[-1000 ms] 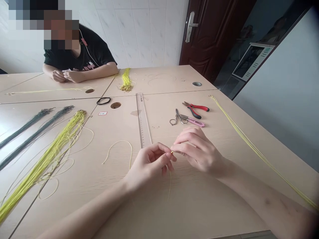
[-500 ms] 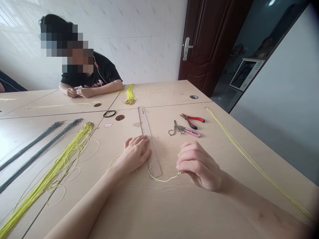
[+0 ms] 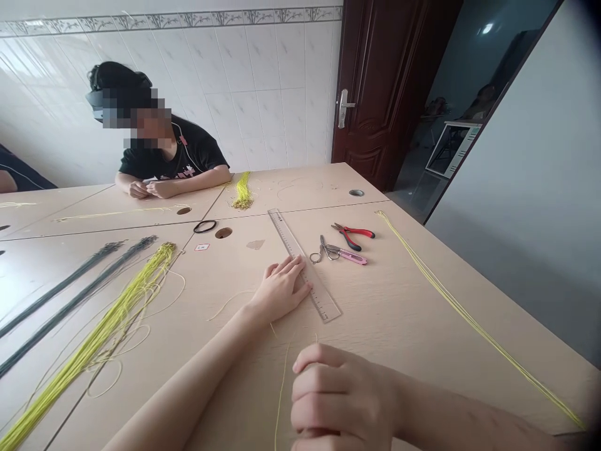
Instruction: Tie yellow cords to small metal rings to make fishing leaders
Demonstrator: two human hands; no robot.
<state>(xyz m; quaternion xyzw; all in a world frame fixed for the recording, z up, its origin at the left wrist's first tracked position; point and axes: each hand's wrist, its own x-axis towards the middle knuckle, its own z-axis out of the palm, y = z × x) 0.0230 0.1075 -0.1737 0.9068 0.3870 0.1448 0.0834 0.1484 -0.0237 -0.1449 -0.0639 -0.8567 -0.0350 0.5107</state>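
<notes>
White tiled walls [image 3: 263, 94] are seen behind pale wooden tables [image 3: 399, 313]; a dark brown door [image 3: 375, 94] is set at right, beside a plain grey wall [image 3: 539, 188].

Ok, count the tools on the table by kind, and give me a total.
Ruler: 1, under the left hand
Pliers, red handles: 1
Scissors: 1
Thread snips, pink: 1
Total: 4 tools
The right hand holds a yellow cord, not a tool.

red pliers [image 3: 353, 234], pink scissors [image 3: 337, 253], black hairband [image 3: 205, 227]
</notes>
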